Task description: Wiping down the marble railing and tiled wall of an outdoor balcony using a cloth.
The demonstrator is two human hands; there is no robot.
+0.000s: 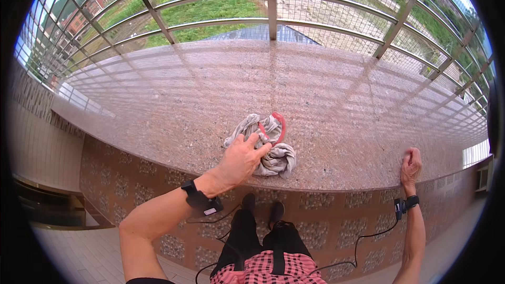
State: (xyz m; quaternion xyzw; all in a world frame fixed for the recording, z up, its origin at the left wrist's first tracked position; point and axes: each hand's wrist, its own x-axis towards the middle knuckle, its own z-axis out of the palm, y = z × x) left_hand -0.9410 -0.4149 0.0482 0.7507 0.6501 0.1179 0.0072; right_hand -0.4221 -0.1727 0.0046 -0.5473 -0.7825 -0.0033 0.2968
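A crumpled grey-white cloth [280,158] with a red band along one edge lies bunched on a speckled pinkish granite ledge [189,98]. My left hand [244,156] rests on top of the cloth, fingers bent into its folds. Part of the fabric is hidden beneath the palm and fingers. Far to the right, near the ledge's front edge, my right hand [411,165] is curled up, with no object visible in it. It stands well apart from the cloth, and whether it touches the stone is unclear.
A metal railing with wire mesh [271,4] borders the ledge's far side. Black cables [357,244] run from the wrist devices past my legs. Below the front edge is a floor with pebble-patterned squares [311,234]. A tiled wall [43,146] stands left.
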